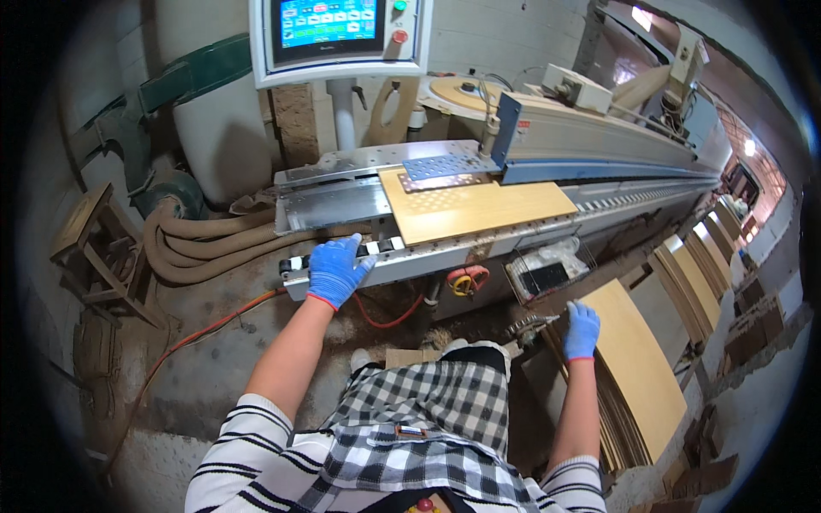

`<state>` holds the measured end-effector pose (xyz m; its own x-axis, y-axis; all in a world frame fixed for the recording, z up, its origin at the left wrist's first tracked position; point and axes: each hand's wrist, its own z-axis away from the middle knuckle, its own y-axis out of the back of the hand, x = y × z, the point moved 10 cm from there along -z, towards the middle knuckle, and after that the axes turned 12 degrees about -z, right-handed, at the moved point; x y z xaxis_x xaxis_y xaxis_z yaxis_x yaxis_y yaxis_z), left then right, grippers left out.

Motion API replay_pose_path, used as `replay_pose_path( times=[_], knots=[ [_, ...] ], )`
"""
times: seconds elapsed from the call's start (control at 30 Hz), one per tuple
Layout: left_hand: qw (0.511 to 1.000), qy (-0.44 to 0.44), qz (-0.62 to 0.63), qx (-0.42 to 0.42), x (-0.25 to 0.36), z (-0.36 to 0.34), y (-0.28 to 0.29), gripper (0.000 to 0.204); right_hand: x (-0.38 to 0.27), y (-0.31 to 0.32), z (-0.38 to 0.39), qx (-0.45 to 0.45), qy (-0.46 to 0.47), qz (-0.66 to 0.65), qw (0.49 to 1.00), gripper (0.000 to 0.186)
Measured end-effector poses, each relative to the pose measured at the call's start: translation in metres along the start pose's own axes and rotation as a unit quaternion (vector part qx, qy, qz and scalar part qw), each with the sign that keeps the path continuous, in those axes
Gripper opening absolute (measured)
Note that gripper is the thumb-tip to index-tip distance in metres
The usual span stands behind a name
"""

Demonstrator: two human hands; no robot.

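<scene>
My left hand [336, 272], in a blue knitted glove, rests on the near left end of the machine's roller rail [374, 250]. Its fingers are stretched out, with nothing held. Just right of it, a light wood-coloured panel [479, 209] lies on the machine bed, its far edge under a perforated blue plate [445, 164]. My right hand [581, 331], also gloved in blue, lies at the far left corner of a stack of similar panels [637, 368]. Its fingers point away from me and look loosely extended; whether they touch the top panel is unclear.
A control screen [329, 26] with green and red buttons stands behind the bed. Thick grey hoses [214, 244] and a wooden stool [107, 248] are at left. A wire basket [547, 272] and orange tape roll [467, 280] hang in front. More panel stacks [688, 282] stand right.
</scene>
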<state>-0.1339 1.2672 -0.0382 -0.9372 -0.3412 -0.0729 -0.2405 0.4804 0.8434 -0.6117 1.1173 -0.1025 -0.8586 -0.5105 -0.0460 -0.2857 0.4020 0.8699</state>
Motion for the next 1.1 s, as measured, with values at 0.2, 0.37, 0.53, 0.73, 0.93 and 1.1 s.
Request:
replay_pose_path(
  times=[0.2, 0.37, 0.53, 0.73, 0.93, 1.1],
  knots=[
    [1.0, 0.004, -0.021, 0.014, 0.002, 0.002, 0.007, 0.053, -0.046, 0.042, 0.052, 0.038, -0.025, -0.029, 0.999, 0.031],
    [0.999, 0.007, -0.011, 0.033, 0.002, 0.001, 0.009, 0.053, 0.014, 0.023, 0.146, 0.155, -0.332, -0.4, 0.84, 0.031],
    [0.999, 0.007, -0.011, 0.037, -0.001, 0.003, 0.006, 0.053, 0.109, -0.029, 0.242, 0.319, -0.55, -0.694, 0.338, 0.065],
    [0.999, 0.007, -0.008, 0.036, 0.003, 0.001, 0.008, 0.053, 0.118, -0.028, 0.243, 0.305, -0.488, -0.711, 0.404, 0.04],
    [0.999, 0.005, -0.017, 0.032, -0.002, 0.003, 0.006, 0.055, 0.031, 0.012, 0.235, 0.29, -0.5, -0.741, 0.342, 0.045],
    [1.0, -0.004, -0.012, 0.008, 0.002, 0.001, 0.005, 0.055, 0.125, 0.026, 0.311, 0.391, -0.468, -0.713, 0.346, 0.033]
  ],
)
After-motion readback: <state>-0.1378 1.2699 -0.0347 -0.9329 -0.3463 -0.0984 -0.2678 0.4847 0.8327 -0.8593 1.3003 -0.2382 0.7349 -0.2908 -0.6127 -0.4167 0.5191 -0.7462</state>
